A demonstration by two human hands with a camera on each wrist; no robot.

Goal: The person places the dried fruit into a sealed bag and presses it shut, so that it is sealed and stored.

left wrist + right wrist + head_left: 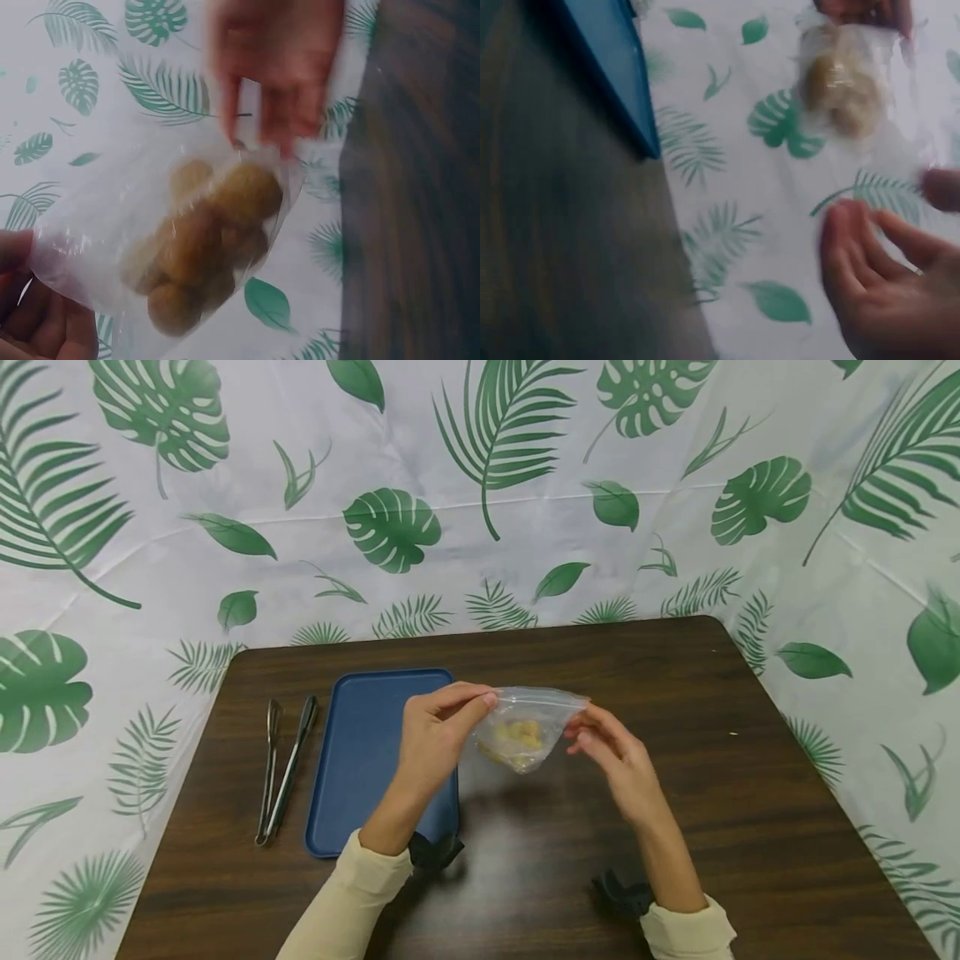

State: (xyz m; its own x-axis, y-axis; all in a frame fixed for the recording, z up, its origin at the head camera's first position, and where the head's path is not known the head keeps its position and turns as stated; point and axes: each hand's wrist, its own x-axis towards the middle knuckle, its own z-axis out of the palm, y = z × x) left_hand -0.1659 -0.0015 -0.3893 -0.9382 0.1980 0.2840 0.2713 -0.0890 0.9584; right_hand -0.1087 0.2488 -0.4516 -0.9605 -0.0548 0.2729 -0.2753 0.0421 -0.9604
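Note:
A clear zip-top plastic bag (538, 706) hangs above the table, with several round yellow-brown pieces (191, 244) gathered inside it. My left hand (438, 727) pinches the bag's upper left corner between thumb and fingers. At the opposite upper corner is my right hand (618, 760), its fingertips at the bag's edge. In the right wrist view, the thumb and fingers of the right hand (889, 262) stand apart with a gap between them. The right hand (277, 67) is blurred in the left wrist view.
A blue rectangular tray (360, 752) lies on the dark wooden table (712, 810), partly under my left forearm. Metal tongs (285, 785) lie left of the tray. Behind the table hangs a white cloth (300, 410) printed with green leaves.

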